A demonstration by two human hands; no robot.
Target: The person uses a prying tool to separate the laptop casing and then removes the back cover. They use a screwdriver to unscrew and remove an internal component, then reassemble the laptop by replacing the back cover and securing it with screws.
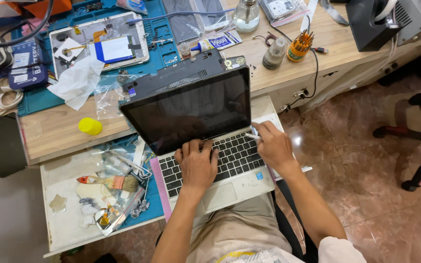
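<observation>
- The laptop (205,141) sits open in front of me, its base resting partly on my lap and partly on the pulled-out drawer (64,229) under the tabletop (54,129); its screen is dark.
- My left hand (198,165) lies flat on the middle of the keyboard (232,158), fingers spread and holding nothing, fingertips pressing down on the upper key rows.
- My right hand (275,146) is at the keyboard's right edge, near the hinge corner, fingers pinched closed on a slim pale tool (253,137) whose tip points in toward the top row of keys.
- I judge the step in hand to be working at the keyboard's upper right corner: one hand steadies the machine while the other brings the tool tip to a key or seam.
- The next move calls for a light, exact touch with the tip and steady pressure from my left palm, so the base does not slide off my lap.
- In the drawer to my left lie a paintbrush (118,182) and loose scraps.
- Further back on the tabletop are an opened tablet (98,44) on a blue mat (166,44), a crumpled white tissue (76,83) and a yellow cap (90,126).
</observation>
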